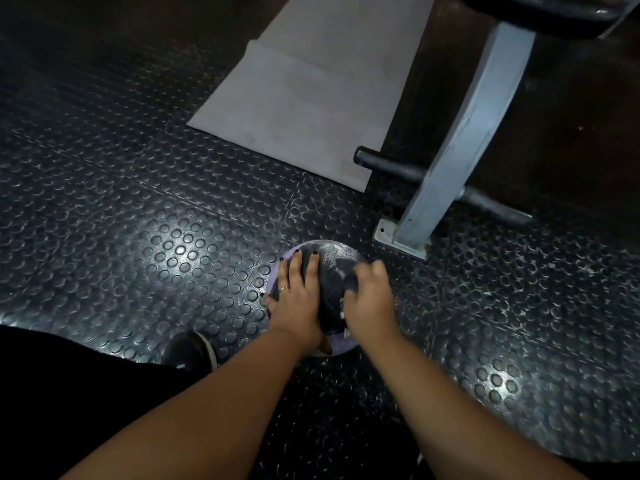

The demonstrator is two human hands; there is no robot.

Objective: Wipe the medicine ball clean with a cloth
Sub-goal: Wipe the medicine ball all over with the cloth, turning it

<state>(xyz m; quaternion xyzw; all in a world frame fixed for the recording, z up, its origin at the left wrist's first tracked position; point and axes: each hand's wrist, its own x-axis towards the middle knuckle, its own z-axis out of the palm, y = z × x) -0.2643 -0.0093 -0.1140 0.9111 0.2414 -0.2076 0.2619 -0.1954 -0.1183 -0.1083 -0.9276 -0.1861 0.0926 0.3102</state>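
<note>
The left hand lies flat on the round lavender-and-dark medicine ball, its fingers straight and spread over the ball's upper left side, dark-painted nails reaching toward the far rim and a thin ring on one finger. It presses on the ball and grips nothing. The right hand is smeared by motion blur, but its fingers are curled downward on the ball's right side, and they seem to bunch a dark grey cloth against the surface – where the cloth ends and the ball's dark panel begins is hard to tell. Small pale patches show just under the right palm. The ball sits on the black rubber floor with raised round studs, between the two hands and directly ahead of the person. Its far edge is pale purple with whitish scuffs, its middle darker. Near it, to the right – not touching – stands the bolted foot of a slanted grey metal frame leg. A flat light-grey mat lies farther off, and a dark shoe rests at the lower left.
</note>
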